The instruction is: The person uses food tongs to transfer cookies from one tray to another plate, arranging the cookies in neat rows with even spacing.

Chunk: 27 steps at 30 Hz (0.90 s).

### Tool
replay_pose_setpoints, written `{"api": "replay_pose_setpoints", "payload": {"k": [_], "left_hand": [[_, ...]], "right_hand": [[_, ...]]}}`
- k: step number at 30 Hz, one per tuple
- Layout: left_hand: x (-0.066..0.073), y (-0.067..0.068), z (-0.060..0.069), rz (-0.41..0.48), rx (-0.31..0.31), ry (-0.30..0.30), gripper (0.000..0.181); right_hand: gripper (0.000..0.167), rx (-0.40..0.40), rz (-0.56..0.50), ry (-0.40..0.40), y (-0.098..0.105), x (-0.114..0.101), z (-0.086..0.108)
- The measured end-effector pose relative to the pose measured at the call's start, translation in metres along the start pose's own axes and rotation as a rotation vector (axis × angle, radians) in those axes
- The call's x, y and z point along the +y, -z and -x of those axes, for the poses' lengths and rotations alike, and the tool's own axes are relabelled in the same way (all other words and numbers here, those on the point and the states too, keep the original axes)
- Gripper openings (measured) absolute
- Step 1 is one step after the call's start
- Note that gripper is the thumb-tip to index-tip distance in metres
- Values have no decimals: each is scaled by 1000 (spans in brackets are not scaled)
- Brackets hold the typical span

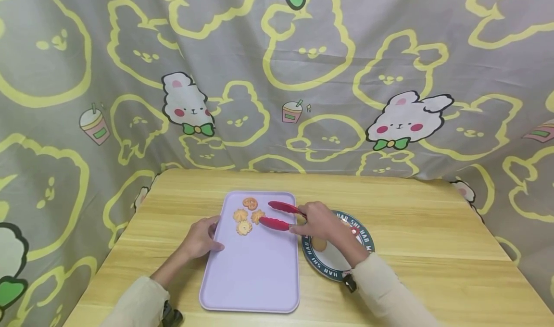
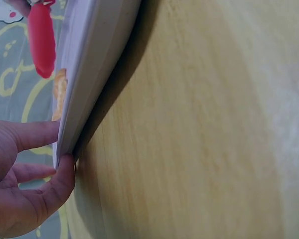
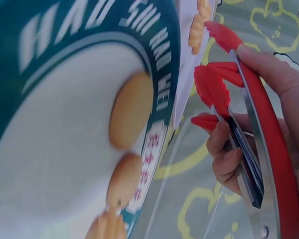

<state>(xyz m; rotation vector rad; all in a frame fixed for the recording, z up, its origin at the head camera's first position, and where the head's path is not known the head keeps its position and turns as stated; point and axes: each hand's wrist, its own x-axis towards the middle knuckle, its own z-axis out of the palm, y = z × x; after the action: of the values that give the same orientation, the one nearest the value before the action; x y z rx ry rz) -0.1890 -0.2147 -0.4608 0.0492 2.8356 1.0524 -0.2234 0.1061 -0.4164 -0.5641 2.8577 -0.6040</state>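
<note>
My left hand [image 1: 201, 238] grips the left rim of a lilac tray [image 1: 255, 274], thumb over the edge and fingers at its side; the left wrist view shows the pinch on the rim. Red-tipped metal tongs [image 3: 276, 164] are held in my right hand [image 1: 322, 223], their two red heads apart above the tray. One head is beside a flower-shaped cookie [image 1: 258, 216]; whether they touch I cannot tell. Close by lie a pretzel-shaped cookie [image 1: 249, 203], a ridged cookie [image 1: 240, 215] and a round scalloped cookie [image 1: 244, 228].
Right of the tray, partly under my right forearm, is a plate [image 1: 318, 264] with a dark green lettered rim. It holds several cookies, among them an oval one [image 3: 131, 110] and a smaller brown one [image 3: 124, 178]. A patterned curtain [image 1: 242, 77] hangs behind the wooden table [image 1: 173, 197].
</note>
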Motion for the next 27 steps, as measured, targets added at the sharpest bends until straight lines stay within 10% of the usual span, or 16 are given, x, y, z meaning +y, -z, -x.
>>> {"api": "replay_pose_setpoints", "payload": {"k": [27], "left_hand": [[3,0,0,10,-13,24,80]], "right_hand": [[43,48,64,4,-20,-26,-8]]}}
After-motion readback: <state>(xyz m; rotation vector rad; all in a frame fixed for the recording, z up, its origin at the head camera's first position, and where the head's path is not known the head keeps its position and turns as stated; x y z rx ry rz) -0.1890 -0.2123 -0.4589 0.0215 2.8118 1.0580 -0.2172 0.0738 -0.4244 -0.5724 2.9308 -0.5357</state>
